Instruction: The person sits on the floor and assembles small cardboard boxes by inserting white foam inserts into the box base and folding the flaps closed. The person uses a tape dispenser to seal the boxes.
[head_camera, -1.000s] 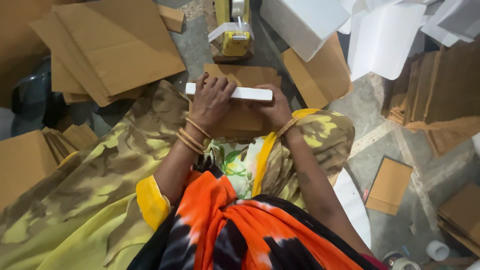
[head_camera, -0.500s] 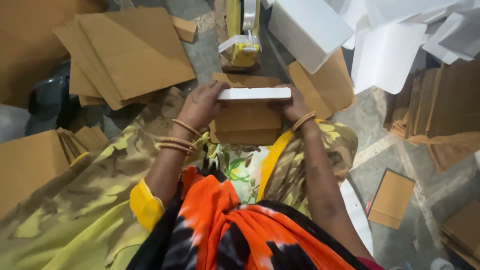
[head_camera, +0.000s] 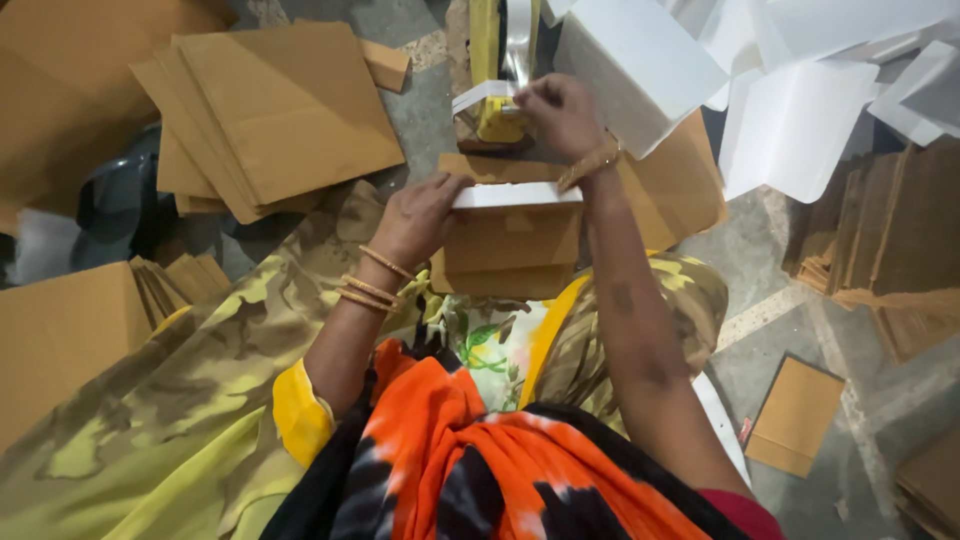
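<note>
A: Where was the box?

B: Small brown cardboard box sat on the person's lap, white strip along its top edge. Left hand gripped the box's left end, fingers curled round it.

A: Right hand?

B: Right hand was up beyond the box at the yellow tape dispenser, fingers pinched on the white tape end.

A: Surroundings?

B: Flat brown cardboard sheets lay on the floor to the left, white folded boxes upper right, one small brown piece lower right.
</note>
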